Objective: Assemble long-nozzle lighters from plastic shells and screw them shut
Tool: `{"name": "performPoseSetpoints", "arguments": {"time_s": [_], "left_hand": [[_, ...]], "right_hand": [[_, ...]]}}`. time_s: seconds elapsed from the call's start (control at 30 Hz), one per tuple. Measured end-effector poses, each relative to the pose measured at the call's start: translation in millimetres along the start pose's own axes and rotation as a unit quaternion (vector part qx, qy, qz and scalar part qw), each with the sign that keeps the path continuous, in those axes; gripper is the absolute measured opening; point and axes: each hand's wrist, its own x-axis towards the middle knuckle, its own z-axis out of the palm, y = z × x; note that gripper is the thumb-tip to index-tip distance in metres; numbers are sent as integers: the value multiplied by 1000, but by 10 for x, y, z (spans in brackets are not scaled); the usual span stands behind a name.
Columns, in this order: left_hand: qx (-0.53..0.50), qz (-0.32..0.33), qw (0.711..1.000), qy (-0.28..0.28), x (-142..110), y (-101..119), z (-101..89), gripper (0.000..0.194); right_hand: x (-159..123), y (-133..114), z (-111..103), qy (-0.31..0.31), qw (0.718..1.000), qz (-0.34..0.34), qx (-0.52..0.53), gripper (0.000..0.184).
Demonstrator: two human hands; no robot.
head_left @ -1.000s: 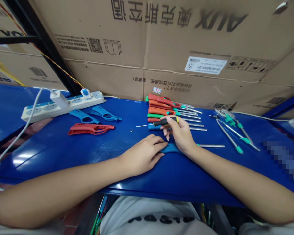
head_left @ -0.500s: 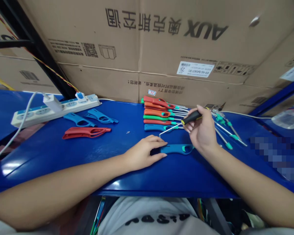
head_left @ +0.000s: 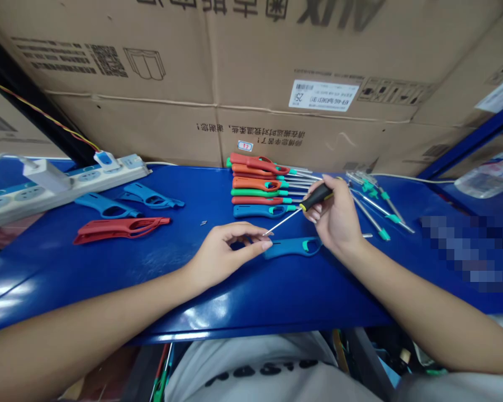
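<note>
My right hand point(head_left: 337, 218) grips the black and yellow handle of a screwdriver point(head_left: 317, 196), its shaft slanting down to the left. At its tip, the thumb and fingers of my left hand point(head_left: 226, 251) are pinched together; whatever they hold is too small to make out. A blue gas lighter point(head_left: 287, 248) with a green trigger lies flat on the table just below the tip, its front end partly behind my right hand. Beyond it lies a row of assembled lighters point(head_left: 260, 184) in red, orange, green and blue, with metal tubes pointing right.
Empty blue handle shells point(head_left: 109, 206) and a red shell point(head_left: 121, 229) lie on the left. A few tiny metal pieces point(head_left: 203, 223) sit near my left hand. Metal tubes with green parts point(head_left: 375, 209) lie right. A power strip point(head_left: 88, 177) and a cardboard box point(head_left: 255, 67) stand behind.
My left hand has drawn its thumb and fingers together at the screwdriver tip; before, they were spread by the lighter's end. The view has shifted somewhat.
</note>
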Motion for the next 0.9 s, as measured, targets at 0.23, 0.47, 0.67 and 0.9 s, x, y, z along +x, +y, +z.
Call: {"name": "performPoseSetpoints", "arguments": {"time_s": [0.23,0.47,0.67,0.9], "left_hand": [[23,23,999,17,-5,6,-18,9],[67,51,996,17,-17,44,-14,7],[77,75,994,14,-19,55,-3,7],[111,54,992,17,-27,25,-5,7]], "right_hand": [[-5,20,-2,-10,1000,-15,-8,34],[13,12,-5,-6,998,-43,-41,36],[24,22,-12,-17,996,-51,-73,41],[25,-40,-52,-39,985,-123,-119,37]]}}
